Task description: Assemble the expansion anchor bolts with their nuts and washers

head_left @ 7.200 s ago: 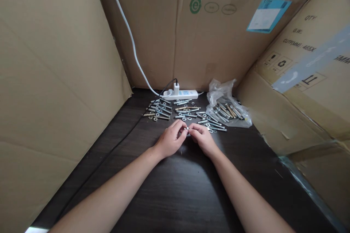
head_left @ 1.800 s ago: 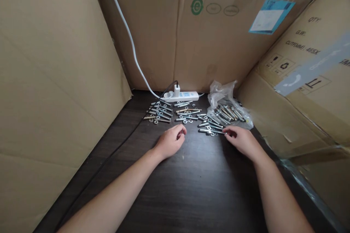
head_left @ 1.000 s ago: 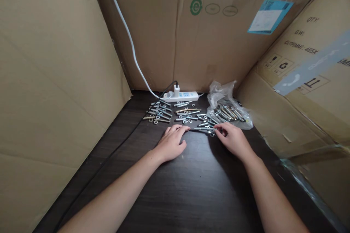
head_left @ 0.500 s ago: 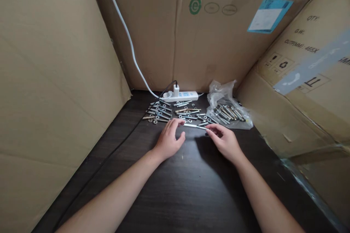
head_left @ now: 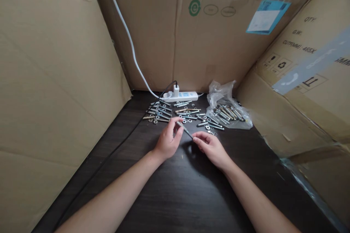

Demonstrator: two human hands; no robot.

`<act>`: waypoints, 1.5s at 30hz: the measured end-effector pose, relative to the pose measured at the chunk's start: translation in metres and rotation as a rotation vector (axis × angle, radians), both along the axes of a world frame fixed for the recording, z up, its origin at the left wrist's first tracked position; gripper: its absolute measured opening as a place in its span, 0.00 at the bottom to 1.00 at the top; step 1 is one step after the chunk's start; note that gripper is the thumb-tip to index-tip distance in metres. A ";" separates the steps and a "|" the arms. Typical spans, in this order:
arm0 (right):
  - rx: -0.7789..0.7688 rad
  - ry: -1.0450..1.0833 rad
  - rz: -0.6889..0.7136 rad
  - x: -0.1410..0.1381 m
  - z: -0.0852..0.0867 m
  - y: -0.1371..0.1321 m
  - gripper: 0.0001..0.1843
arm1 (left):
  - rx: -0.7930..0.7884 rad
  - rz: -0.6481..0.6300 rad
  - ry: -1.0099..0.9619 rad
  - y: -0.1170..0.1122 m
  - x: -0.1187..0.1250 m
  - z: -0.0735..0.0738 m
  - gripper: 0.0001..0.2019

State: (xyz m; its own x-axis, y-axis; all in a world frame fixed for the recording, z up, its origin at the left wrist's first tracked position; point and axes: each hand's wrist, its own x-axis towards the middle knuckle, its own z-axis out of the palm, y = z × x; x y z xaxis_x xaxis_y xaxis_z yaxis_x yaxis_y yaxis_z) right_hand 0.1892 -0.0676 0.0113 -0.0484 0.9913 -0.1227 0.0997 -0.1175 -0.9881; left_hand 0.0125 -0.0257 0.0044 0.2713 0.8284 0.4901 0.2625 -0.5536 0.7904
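Observation:
Between my hands a silvery expansion bolt [head_left: 187, 131] is held at a slant above the dark table. My left hand [head_left: 167, 141] has its thumb and fingers closed around the upper left end, which they partly hide. The lower right end is pinched between the thumb and fingertips of my right hand [head_left: 210, 147]. Just beyond my hands lie several loose bolts, sleeves, nuts and washers, including a long bolt [head_left: 214, 125] and a washer [head_left: 208, 127].
A clear plastic bag [head_left: 218, 93] of bolts lies at the back right. Behind the loose parts is a white power strip [head_left: 186, 96] with a plugged-in charger. A black cable [head_left: 120, 143] crosses the table on the left. Cardboard boxes [head_left: 153, 43] wall in three sides.
My right hand has moved left and nearer, tilting the bolt from nearly level to a steep slant. My left thumb has closed onto it. Parts formerly hidden by the right hand now show.

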 end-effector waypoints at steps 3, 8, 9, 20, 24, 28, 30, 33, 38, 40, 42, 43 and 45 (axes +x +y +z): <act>0.005 0.008 0.026 -0.003 -0.002 -0.002 0.19 | -0.002 -0.040 0.038 0.000 -0.001 0.002 0.13; -0.019 0.034 0.022 -0.006 -0.003 -0.004 0.19 | 0.026 -0.060 -0.002 -0.002 0.003 0.000 0.18; -0.029 0.043 0.021 -0.006 -0.003 -0.004 0.19 | 0.029 -0.067 -0.017 -0.002 0.005 -0.002 0.18; -0.092 0.164 0.018 -0.004 -0.003 -0.003 0.16 | 0.039 -0.167 0.191 -0.007 0.004 -0.001 0.21; -0.105 0.173 0.029 -0.004 -0.002 -0.004 0.18 | 0.066 -0.220 0.299 -0.009 0.003 0.002 0.29; -0.071 0.113 0.070 -0.003 0.000 -0.004 0.18 | 0.068 -0.255 0.341 -0.008 0.003 0.000 0.33; -0.048 0.090 0.097 -0.002 0.001 -0.004 0.18 | 0.058 -0.254 0.355 -0.008 0.003 0.000 0.33; -0.037 0.058 0.113 -0.001 0.000 -0.004 0.19 | 0.055 -0.246 0.367 -0.007 0.003 0.000 0.33; -0.021 0.029 0.125 -0.001 0.001 -0.003 0.21 | 0.053 -0.235 0.383 -0.006 0.001 0.003 0.34; -0.016 0.025 0.124 -0.002 0.002 -0.004 0.21 | 0.055 -0.232 0.400 -0.006 0.001 0.005 0.35; 0.000 0.021 0.134 -0.002 0.003 -0.005 0.20 | 0.054 -0.225 0.428 -0.006 0.000 0.006 0.35; 0.009 0.017 0.144 -0.003 0.003 -0.006 0.19 | 0.053 -0.221 0.442 -0.006 0.000 0.006 0.35; 0.023 0.005 0.171 -0.003 0.002 -0.007 0.17 | 0.049 -0.215 0.463 -0.006 0.000 0.005 0.35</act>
